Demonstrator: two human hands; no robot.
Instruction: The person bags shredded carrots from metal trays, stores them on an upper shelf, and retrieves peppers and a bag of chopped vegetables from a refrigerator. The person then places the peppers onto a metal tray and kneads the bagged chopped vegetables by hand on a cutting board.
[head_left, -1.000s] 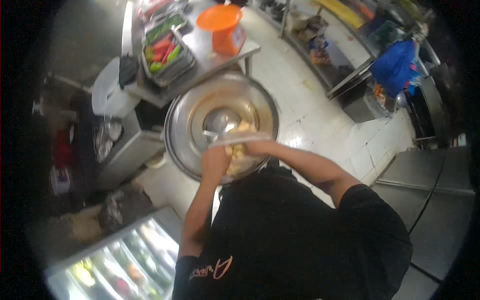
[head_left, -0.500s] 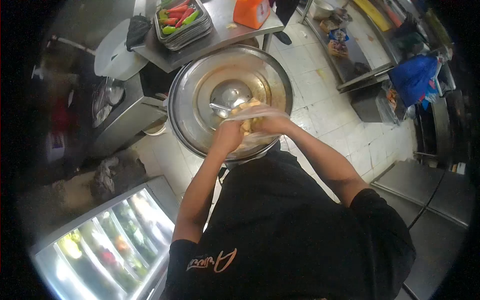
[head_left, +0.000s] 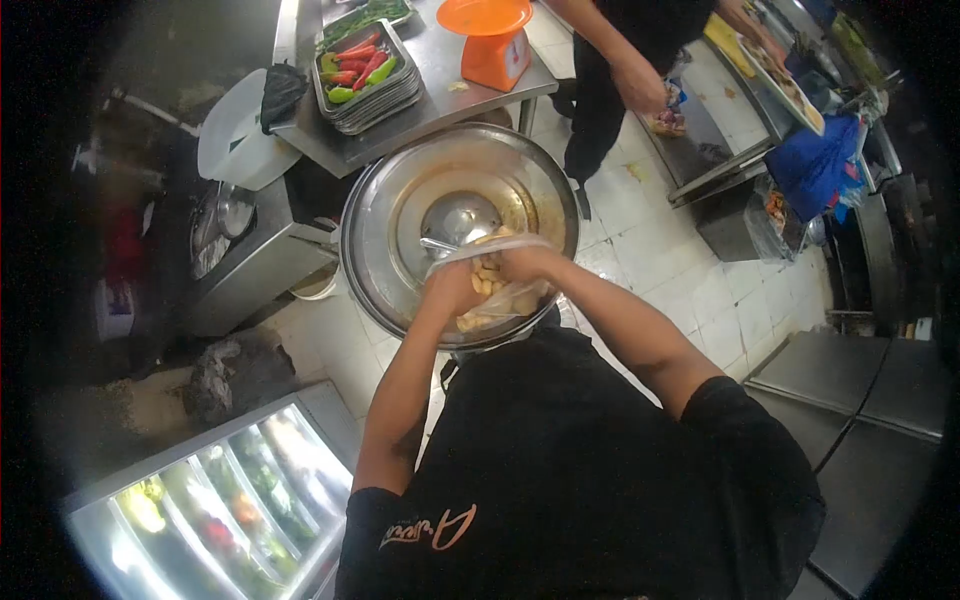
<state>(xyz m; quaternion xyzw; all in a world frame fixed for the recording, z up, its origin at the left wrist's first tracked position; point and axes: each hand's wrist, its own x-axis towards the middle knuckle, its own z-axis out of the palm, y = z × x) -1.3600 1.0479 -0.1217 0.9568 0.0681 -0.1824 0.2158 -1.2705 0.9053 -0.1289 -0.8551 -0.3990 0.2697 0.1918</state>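
Observation:
A clear plastic bag [head_left: 528,300] holding pale yellow chunks [head_left: 489,275], perhaps potato, hangs over the near side of a big round metal basin [head_left: 372,215]. My left hand [head_left: 455,287] grips the left of its opening, fingers curled at the edge. On the other side my right hand [head_left: 528,263] has hold of the bag's right edge; its fingertips are partly hidden by plastic and chunks. Just beyond the bag, a metal spoon or ladle [head_left: 437,245] lies in the basin, its handle end pointing left. Brownish residue coats the basin's inside.
Behind the basin, a steel table [head_left: 440,90] carries stacked trays with red and green peppers [head_left: 358,68] and an orange scale [head_left: 492,55]. A co-worker [head_left: 640,80] stands at the upper right by a shelf. A lit display fridge [head_left: 215,510] is at lower left.
The bag's chunks now sit lower, nearer my body, and its opening looks wider. My right hand has shifted slightly left and down. A co-worker has come into view at the upper right.

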